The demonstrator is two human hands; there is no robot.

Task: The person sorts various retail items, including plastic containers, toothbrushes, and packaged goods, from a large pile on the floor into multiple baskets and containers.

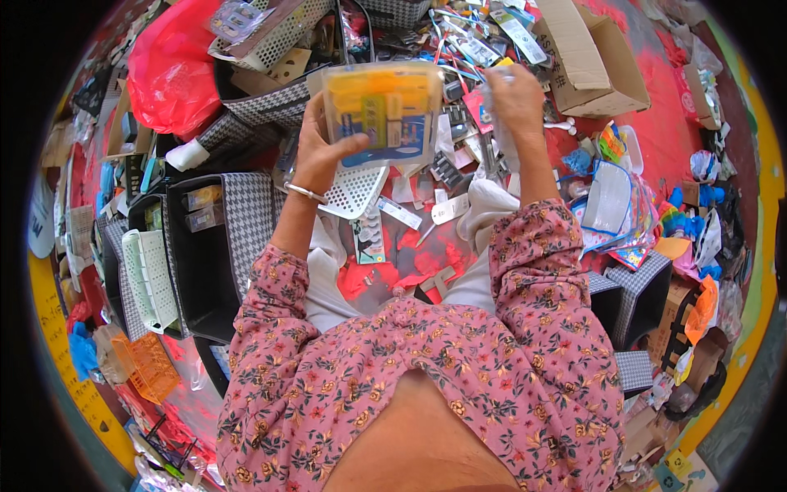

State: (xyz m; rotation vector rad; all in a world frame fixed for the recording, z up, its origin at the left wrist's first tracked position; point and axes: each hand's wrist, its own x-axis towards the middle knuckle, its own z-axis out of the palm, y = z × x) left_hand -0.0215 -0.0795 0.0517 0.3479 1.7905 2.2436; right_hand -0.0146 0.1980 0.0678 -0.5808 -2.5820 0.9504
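Observation:
My left hand (318, 148) grips a flat, see-through plastic case (410, 154) upright, thumb across its front. Yellow and blue show through it, with small packaged pieces inside. To the right, my right hand (520, 100) is raised with its fingers curled around a clear, thin plastic piece (502, 139) that hangs down along the wrist; its exact kind is hard to make out. Below the case lies a white perforated basket (354, 195). Between and beyond the hands spreads a heap of small packaged goods (471, 49).
An open cardboard box (592, 70) stands at the far right. Houndstooth-patterned bins (250, 217) stand at the left beside a pale green basket (147, 279) and an orange basket (147, 367). A red plastic bag (174, 70) sits far left. Plastic packages (619, 205) pile up on the right.

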